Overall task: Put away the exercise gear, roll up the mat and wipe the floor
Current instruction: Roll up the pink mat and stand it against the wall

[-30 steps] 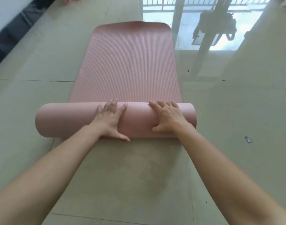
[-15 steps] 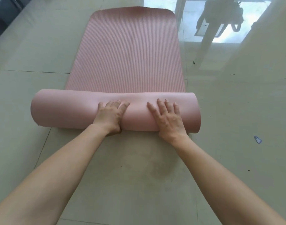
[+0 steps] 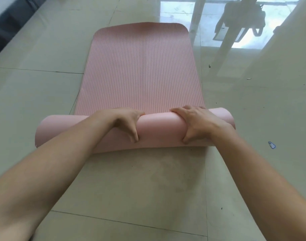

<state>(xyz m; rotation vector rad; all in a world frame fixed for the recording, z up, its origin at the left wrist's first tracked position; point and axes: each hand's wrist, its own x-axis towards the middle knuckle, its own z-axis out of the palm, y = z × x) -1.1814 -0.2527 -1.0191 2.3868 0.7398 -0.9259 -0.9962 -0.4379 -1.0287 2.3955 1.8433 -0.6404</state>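
Observation:
A pink ribbed exercise mat [image 3: 141, 70] lies on the tiled floor, its far end flat. The near end is wound into a thick smooth roll [image 3: 159, 126] lying crosswise. My left hand [image 3: 126, 121] grips the roll left of its middle, fingers curled over the top and thumb down the near face. My right hand [image 3: 195, 121] grips it right of the middle in the same way. The left forearm hides part of the roll's left half.
Pale glossy floor tiles [image 3: 131, 185] spread all round, with a dull smudged patch just in front of the roll. A small blue-edged scrap [image 3: 271, 145] lies to the right. A dark sofa edge [image 3: 8, 26] runs along the far left. Bright window reflections and a dark silhouette [image 3: 242, 20] show far right.
Both hands have shifted from lying flat on the roll to curling over its top. The roll has advanced along the mat, leaving less flat mat beyond it.

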